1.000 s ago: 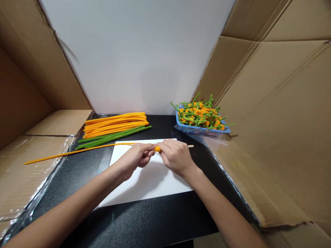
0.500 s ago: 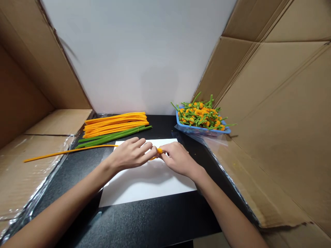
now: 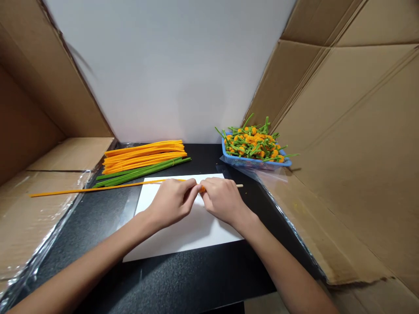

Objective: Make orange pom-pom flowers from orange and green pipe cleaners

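My left hand is closed on a long orange pipe cleaner whose free end stretches far to the left. Against it, my right hand is closed around a thin pale stick, whose end sticks out on the right. A bit of orange coil shows between the fingertips of both hands. Beneath them lies a white sheet. Behind my left hand are a bundle of orange pipe cleaners and a bundle of green ones.
A blue basket at the back right holds many orange-and-green pieces, on a clear plastic bag. Cardboard walls stand on both sides of the black table, with a white panel behind.
My left fingers have closed in against my right fingertips. The pale stick's end now shows past my right hand, and the long orange strand runs straighter behind my left hand.
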The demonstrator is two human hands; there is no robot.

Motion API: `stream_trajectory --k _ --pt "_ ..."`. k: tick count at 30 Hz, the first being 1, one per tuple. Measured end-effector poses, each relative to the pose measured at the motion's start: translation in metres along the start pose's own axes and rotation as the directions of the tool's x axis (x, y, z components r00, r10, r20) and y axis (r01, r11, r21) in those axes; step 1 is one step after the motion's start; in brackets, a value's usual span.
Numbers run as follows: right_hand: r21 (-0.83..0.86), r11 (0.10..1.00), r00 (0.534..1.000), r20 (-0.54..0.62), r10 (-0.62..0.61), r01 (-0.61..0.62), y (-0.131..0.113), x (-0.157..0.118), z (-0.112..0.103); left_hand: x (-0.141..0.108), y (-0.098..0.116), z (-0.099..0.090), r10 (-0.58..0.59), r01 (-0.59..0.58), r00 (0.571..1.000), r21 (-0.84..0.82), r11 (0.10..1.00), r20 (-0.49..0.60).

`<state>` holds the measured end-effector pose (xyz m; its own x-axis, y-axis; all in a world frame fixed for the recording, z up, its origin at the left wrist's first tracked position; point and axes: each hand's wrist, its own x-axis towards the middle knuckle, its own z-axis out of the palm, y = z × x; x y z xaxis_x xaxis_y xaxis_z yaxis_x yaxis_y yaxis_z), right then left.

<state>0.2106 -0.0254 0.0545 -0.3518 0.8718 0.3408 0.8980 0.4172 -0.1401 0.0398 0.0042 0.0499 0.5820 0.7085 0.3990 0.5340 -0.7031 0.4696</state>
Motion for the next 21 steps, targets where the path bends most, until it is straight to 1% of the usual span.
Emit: stream_trajectory --k 1,2,3,4,5,6,7,8,9,10,11,12,13,14,15,16,17,18,19,21 --pt "-0.027 1.000 1.000 -0.023 -0.008 0.007 0.000 0.000 0.001 0.001 0.005 -0.002 -0.111 0.116 0.993 -0.121 0.986 0.047" --pt "-0.052 0.999 0.999 -0.042 -0.015 0.013 -0.001 -0.001 0.002 0.002 0.010 -0.003 -0.208 0.228 0.972 -0.244 0.943 0.105" --pt "-0.076 0.997 0.998 -0.058 -0.023 0.018 -0.001 -0.001 0.003 0.004 0.013 -0.004 -0.292 0.339 0.940 -0.367 0.866 0.178" --pt "-0.098 0.995 0.997 -0.068 -0.033 0.026 -0.001 0.000 0.004 0.004 0.016 -0.005 -0.356 0.438 0.898 -0.475 0.763 0.258" --pt "-0.116 0.993 0.996 -0.073 -0.043 0.034 -0.001 0.000 0.005 0.005 0.017 -0.005 -0.395 0.523 0.852 -0.557 0.645 0.343" --pt "-0.129 0.991 0.996 -0.070 -0.049 0.039 -0.002 0.000 0.005 0.005 0.018 -0.004 -0.413 0.587 0.809 -0.609 0.533 0.418" --pt "-0.138 0.990 0.997 -0.060 -0.049 0.040 -0.002 0.000 0.006 0.004 0.018 -0.004 -0.418 0.630 0.775 -0.631 0.453 0.474" --pt "-0.141 0.989 0.998 -0.044 -0.043 0.036 -0.001 0.000 0.006 0.004 0.018 -0.003 -0.417 0.647 0.760 -0.631 0.427 0.498" --pt "-0.138 0.990 0.999 -0.022 -0.033 0.029 -0.001 0.001 0.006 0.003 0.017 -0.002 -0.414 0.637 0.770 -0.612 0.469 0.485" --pt "-0.132 0.991 1.000 0.002 -0.020 0.020 -0.001 0.001 0.006 0.002 0.017 -0.002 -0.412 0.601 0.799 -0.557 0.573 0.437" --pt "-0.124 0.992 1.000 0.027 -0.002 0.005 0.000 0.001 0.005 0.001 0.016 -0.003 -0.404 0.535 0.842 -0.450 0.715 0.359" --pt "-0.113 0.994 0.998 0.053 0.017 -0.011 0.001 0.002 0.005 0.001 0.014 -0.004 -0.369 0.436 0.892 -0.286 0.853 0.260" --pt "-0.100 0.995 0.996 0.079 0.035 -0.027 0.001 0.002 0.004 0.001 0.012 -0.005 -0.287 0.304 0.943 -0.087 0.949 0.171" --pt "-0.087 0.995 0.993 0.105 0.052 -0.043 0.002 0.003 0.003 0.001 0.009 -0.007 -0.165 0.151 0.980 0.116 0.982 0.115" --pt "-0.074 0.996 0.989 0.130 0.066 -0.056 0.002 0.003 0.001 0.001 0.004 -0.009 -0.020 -0.010 0.994 0.277 0.961 0.105" --pt "-0.059 0.996 0.985 0.153 0.075 -0.067 0.002 0.004 0.000 0.002 0.000 -0.010 0.135 -0.179 0.981 0.379 0.908 0.140" --pt "-0.042 0.996 0.982 0.173 0.079 -0.073 0.002 0.004 -0.002 0.003 -0.006 -0.011 0.277 -0.334 0.942 0.433 0.837 0.191" --pt "-0.027 0.997 0.979 0.188 0.079 -0.076 0.003 0.004 -0.003 0.003 -0.012 -0.011 0.379 -0.439 0.898 0.474 0.763 0.223" --pt "-0.013 0.997 0.976 0.201 0.080 -0.079 0.003 0.004 -0.004 0.004 -0.017 -0.011 0.457 -0.513 0.856 0.507 0.693 0.241" --pt "0.010 0.997 0.971 0.226 0.077 -0.081 0.003 0.004 -0.006 0.004 -0.028 -0.011 0.567 -0.598 0.783 0.557 0.575 0.255"
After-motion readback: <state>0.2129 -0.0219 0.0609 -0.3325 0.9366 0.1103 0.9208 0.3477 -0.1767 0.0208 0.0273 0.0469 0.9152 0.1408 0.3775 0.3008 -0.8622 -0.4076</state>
